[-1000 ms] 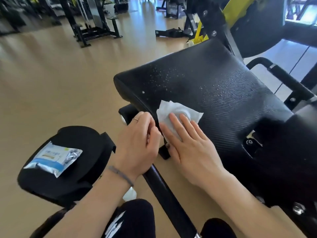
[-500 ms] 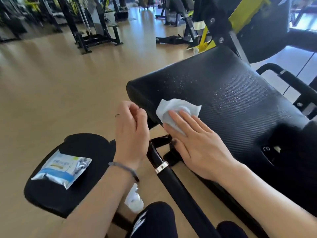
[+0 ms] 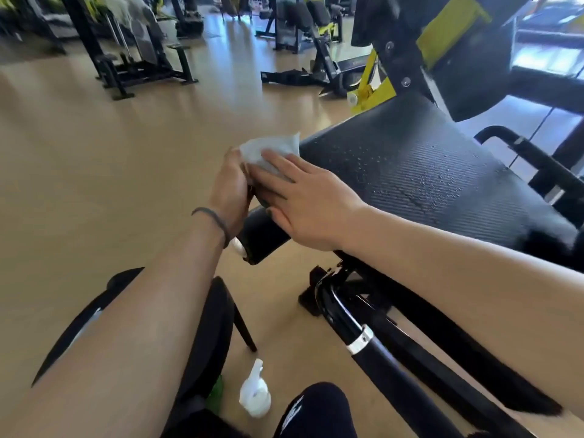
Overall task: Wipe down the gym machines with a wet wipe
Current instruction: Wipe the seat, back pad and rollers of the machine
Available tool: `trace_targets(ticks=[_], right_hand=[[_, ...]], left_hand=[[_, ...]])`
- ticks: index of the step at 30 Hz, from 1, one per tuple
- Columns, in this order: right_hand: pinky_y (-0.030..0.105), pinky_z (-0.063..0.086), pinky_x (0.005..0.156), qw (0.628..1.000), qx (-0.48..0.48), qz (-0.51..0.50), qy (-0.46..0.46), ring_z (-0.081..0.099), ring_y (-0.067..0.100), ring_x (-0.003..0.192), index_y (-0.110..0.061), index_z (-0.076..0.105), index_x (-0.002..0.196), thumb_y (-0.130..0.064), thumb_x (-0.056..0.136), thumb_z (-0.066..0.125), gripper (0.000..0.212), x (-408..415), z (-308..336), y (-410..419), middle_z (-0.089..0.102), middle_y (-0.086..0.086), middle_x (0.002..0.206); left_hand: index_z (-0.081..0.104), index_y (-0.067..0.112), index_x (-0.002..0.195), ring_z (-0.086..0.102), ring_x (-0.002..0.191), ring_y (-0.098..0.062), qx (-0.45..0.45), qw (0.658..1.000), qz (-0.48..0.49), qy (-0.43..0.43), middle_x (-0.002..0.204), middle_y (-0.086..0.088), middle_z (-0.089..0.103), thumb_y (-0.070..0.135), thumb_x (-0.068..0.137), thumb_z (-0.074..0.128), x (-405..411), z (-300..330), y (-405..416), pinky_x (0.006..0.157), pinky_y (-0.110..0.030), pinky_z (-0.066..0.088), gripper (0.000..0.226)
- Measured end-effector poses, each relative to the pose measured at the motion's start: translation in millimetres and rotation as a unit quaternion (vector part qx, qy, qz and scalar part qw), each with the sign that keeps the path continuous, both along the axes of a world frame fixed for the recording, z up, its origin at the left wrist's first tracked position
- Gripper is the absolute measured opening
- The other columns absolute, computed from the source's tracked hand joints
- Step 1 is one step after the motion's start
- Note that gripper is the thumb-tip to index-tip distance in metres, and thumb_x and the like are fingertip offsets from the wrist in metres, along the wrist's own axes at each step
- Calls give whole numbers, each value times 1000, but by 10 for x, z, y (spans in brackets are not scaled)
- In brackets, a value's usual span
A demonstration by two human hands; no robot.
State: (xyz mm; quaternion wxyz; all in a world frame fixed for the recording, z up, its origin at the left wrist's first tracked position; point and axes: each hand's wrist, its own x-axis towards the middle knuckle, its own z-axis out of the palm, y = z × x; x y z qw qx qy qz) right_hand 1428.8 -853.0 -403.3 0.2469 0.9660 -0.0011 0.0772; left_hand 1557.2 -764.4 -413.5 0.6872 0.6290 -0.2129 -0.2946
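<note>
A white wet wipe [image 3: 271,150] sits at the left front corner of the black ribbed seat pad [image 3: 426,175], which is speckled with water droplets. My right hand [image 3: 303,197] lies flat with straight fingers over the wipe, pressing it against the pad's edge. My left hand [image 3: 230,188] comes in from the left and its fingers hold the wipe's left side. A black round roller [image 3: 262,238] sticks out just below both hands.
A white spray bottle [image 3: 254,395] stands on the wooden floor near my knee [image 3: 316,412]. A low black padded stool [image 3: 208,336] lies under my left forearm. The machine's black frame tube [image 3: 373,346] runs toward me. Other gym machines [image 3: 136,49] stand farther back.
The wipe and my right hand slid left to the pad's corner edge. My left hand rose from below and took hold of the wipe. The camera shifted, so the wipe packet is hidden.
</note>
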Motion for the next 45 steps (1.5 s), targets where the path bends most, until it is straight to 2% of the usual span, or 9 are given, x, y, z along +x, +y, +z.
trace_targets(ticks=[5,9,12,19,25,30,36,39,45], right_hand=[[46,11,127,1000,-21,6,9,3,31,158,-16,32,159,-40,106,13,62,-205,-15,8,17,5,170],[47,13,127,1000,-2,1,26,1,31,158,-13,36,157,-36,108,18,57,-990,-211,-33,17,3,170],[47,16,126,999,23,-23,25,0,29,158,-13,36,157,-35,108,18,56,-1405,-312,3,17,1,170],[44,10,127,999,-22,27,26,8,21,158,-14,59,143,-37,106,14,62,-425,-69,-3,45,-5,158],[42,16,127,992,114,-19,-47,5,20,158,-19,37,157,-32,108,21,53,-1055,-248,-25,20,-5,169],[36,9,128,959,248,-103,-94,-2,12,158,-32,18,162,-34,110,23,53,-1618,-482,128,3,-10,171],[34,-3,127,904,359,-207,-108,-12,11,156,-27,2,164,-37,108,9,57,-630,-126,-357,-7,-6,171],[39,2,128,884,387,-232,-126,-12,15,157,-28,5,164,-37,107,9,58,-481,-88,-424,-6,-3,172],[35,-5,128,953,277,-88,-83,-11,19,157,-27,2,163,-43,102,0,63,-1110,-343,35,-2,-3,170]], left_hand=[[67,6,121,66,111,-23,17,1000,10,9,115,-16,72,53,99,21,-17,10,-38,107,-39,46,70],[68,20,98,59,75,-7,66,993,27,-94,84,5,66,40,107,18,-97,-2,-108,64,-19,46,55],[49,14,83,44,65,-8,108,977,58,-177,78,3,50,33,107,22,-150,-26,-142,56,-21,35,41],[61,9,101,56,97,-23,133,978,62,-146,106,-8,62,37,103,27,-87,-14,-161,87,-37,45,44],[55,0,115,50,105,-31,162,971,70,-159,124,-19,57,27,107,24,-154,72,-163,82,-31,34,42],[44,2,132,40,126,-28,145,967,104,-180,132,-12,45,30,105,26,-333,157,-277,100,-36,30,43],[37,0,138,42,131,-33,191,936,143,-260,143,-17,43,31,104,26,-382,73,-285,106,-41,34,47],[31,0,147,37,136,-36,260,880,162,-364,149,-20,40,29,105,28,-374,89,-300,115,-43,27,51],[48,2,136,36,136,-35,278,824,137,-474,144,-22,46,29,102,16,-388,219,-472,115,-42,23,54]])
